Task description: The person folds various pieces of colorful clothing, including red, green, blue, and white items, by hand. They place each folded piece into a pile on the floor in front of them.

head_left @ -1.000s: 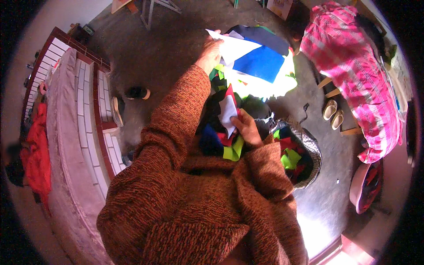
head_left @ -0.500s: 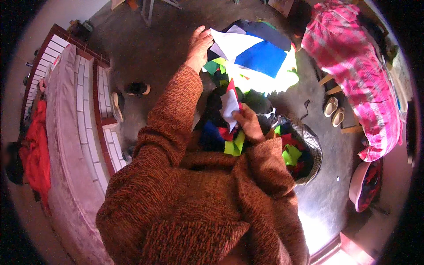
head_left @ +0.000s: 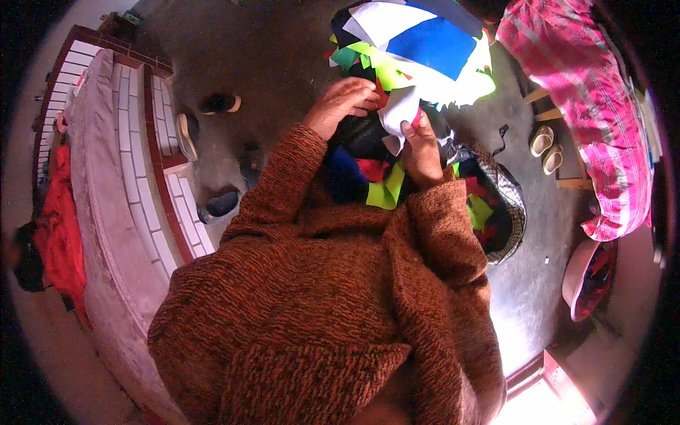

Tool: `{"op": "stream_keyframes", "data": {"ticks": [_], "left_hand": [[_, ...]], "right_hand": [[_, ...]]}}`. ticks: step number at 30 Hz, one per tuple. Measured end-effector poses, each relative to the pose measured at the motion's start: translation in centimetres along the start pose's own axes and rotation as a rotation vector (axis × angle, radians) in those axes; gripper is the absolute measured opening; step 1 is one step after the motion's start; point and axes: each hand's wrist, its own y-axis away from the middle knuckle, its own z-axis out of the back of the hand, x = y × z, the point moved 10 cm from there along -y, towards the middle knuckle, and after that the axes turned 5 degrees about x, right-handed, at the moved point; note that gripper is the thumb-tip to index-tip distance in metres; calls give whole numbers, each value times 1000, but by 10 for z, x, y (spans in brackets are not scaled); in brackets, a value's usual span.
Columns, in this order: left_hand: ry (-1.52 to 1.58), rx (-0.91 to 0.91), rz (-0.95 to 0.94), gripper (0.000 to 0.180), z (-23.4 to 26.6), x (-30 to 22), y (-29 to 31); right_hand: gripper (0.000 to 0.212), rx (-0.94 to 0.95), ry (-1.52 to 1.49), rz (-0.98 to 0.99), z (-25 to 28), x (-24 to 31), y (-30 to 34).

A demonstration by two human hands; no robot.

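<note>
My right hand (head_left: 423, 147) pinches a white cloth scrap (head_left: 398, 113) between thumb and fingers, with red cloth showing at its edges. At the upper left corner of this small stack, my left hand (head_left: 345, 105) has its fingers bent and closed against a red cloth scrap (head_left: 381, 93). Just beyond the hands rises a heap of cut cloth, with a blue piece (head_left: 435, 46) and a white piece (head_left: 382, 21) on top. Yellow-green scraps (head_left: 386, 193) and dark blue cloth (head_left: 347, 176) lie over my lap, below the held pieces.
A checked bag (head_left: 516, 223) with coloured scraps stands at my right. Beyond it are pale shoes (head_left: 547, 150), a pink plaid cloth (head_left: 567, 57) over wooden legs, and a pink basin (head_left: 582, 283). Dark shoes (head_left: 221, 105) lie at left beside a white-tiled ledge (head_left: 138, 170).
My left hand has come back from the far heap to the scraps in my right hand, its fingers now bent. The view has tilted, so the heap sits higher.
</note>
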Motion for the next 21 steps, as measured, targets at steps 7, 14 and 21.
{"op": "stream_keyframes", "data": {"ticks": [7, 14, 21], "left_hand": [[-173, 140, 32, 39, -31, 4, -1], [-150, 195, 49, 32, -41, 9, 1], [49, 100, -83, 20, -25, -1, -3]], "right_hand": [[40, 58, -114, 2, 2, 4, 1], [39, 65, -137, -35, 2, 2, 2], [22, 122, -195, 31, 5, 3, -3]]}}
